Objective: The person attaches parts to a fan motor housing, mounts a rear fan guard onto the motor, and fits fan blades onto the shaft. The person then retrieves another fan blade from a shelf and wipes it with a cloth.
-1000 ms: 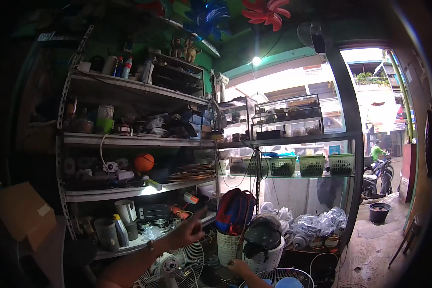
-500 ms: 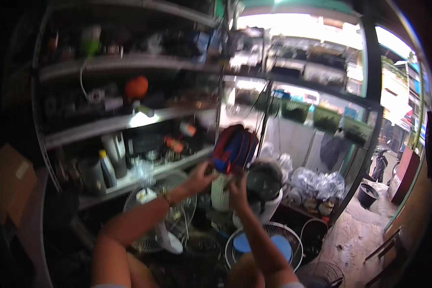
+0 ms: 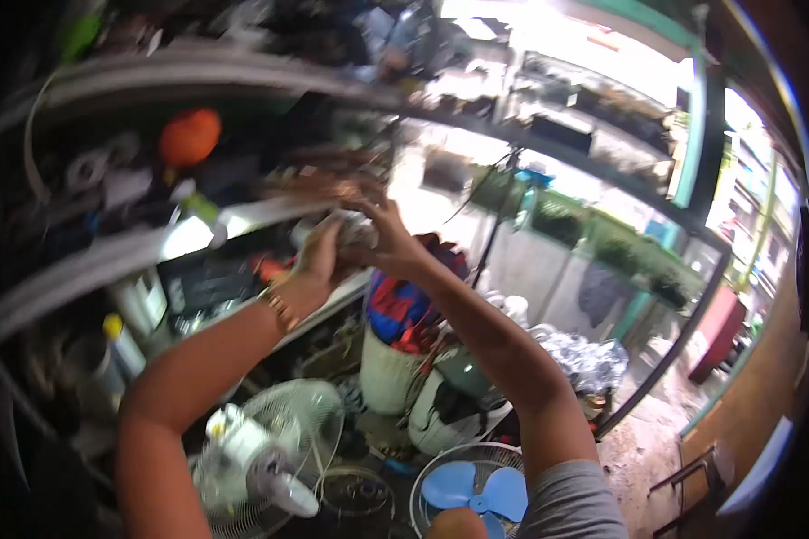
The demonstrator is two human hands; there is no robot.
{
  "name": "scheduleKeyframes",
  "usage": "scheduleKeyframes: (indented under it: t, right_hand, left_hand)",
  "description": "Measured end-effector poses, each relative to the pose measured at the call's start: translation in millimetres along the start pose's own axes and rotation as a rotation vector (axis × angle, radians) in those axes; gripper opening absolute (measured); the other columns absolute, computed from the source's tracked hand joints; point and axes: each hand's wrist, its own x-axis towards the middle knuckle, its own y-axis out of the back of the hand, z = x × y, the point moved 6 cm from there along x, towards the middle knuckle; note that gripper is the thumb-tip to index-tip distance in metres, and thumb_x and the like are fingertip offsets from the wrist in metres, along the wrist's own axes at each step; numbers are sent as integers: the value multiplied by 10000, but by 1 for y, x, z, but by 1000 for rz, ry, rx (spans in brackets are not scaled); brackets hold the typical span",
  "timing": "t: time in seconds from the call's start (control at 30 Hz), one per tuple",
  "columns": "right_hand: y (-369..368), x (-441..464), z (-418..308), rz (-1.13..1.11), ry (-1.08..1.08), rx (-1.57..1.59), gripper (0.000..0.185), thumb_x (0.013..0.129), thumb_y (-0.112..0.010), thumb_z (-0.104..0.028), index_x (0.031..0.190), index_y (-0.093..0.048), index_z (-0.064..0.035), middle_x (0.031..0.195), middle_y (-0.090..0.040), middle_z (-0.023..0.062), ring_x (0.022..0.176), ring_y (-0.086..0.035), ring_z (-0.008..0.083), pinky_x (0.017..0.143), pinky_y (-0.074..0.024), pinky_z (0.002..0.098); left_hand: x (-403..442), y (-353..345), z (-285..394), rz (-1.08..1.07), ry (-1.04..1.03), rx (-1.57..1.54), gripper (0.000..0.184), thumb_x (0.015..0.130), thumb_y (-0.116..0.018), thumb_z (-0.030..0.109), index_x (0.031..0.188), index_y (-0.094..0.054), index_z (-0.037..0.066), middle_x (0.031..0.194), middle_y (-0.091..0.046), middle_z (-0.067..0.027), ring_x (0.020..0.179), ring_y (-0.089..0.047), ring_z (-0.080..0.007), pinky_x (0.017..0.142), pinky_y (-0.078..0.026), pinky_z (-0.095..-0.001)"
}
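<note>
Both hands are raised at the edge of the middle shelf (image 3: 81, 269). My left hand (image 3: 313, 265), with a bracelet at the wrist, curls at the lower side of a pale greyish object (image 3: 358, 230). My right hand (image 3: 394, 241) closes on the same object from the right. Blur and the fingers hide its kind. Below my right forearm, a red and blue backpack (image 3: 395, 305) rests in the top of a white bucket (image 3: 388, 373), apart from both hands.
A white fan (image 3: 261, 449) and a fan with blue blades (image 3: 476, 494) stand low in front. Beside the bucket is a white container (image 3: 440, 422) with a dark top. An orange round object (image 3: 190, 136) sits on the cluttered shelves. Shiny plastic bags (image 3: 589, 359) lie right.
Both hands have left the backpack and moved up and left to the shelf, where they now close on a pale object. The backpack sits lower, in the white bucket. The view has turned.
</note>
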Motion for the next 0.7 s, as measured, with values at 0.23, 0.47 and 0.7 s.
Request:
scheduleKeyframes:
  t: [0.23, 0.47, 0.7]
  right_hand:
    - [335, 165, 188, 376, -308, 260, 545, 890, -504, -259, 1323, -207, -112, 1090, -504, 129, 932, -574, 274, 786, -518, 416]
    - [685, 316, 152, 1090, -348, 264, 462, 863, -567, -271, 1209, -363, -42, 1085, -483, 160, 846, -605, 390, 659, -569, 435]
    - [852, 424, 172, 1090, -378, 283, 389, 881, -498, -208, 1226, -409, -50, 1150, -484, 141, 1000, -550, 301, 687, -555, 478]
  left_hand:
    - [22, 6, 124, -38, 5, 203, 175, 851, -501, 268, 944, -514, 120, 767, -559, -36, 622, -555, -122, 469, -419, -288]
    - [5, -69, 217, -171, 180, 498, 250, 838, -551, 66, 1080, -522, 122, 739, -573, -35, 509, -529, -84, 442, -461, -204]
    - [30, -205, 283, -314, 346, 484, 208, 899, -505, 238, 931, -560, 41, 702, -580, -25, 538, -534, -69, 504, -451, -218]
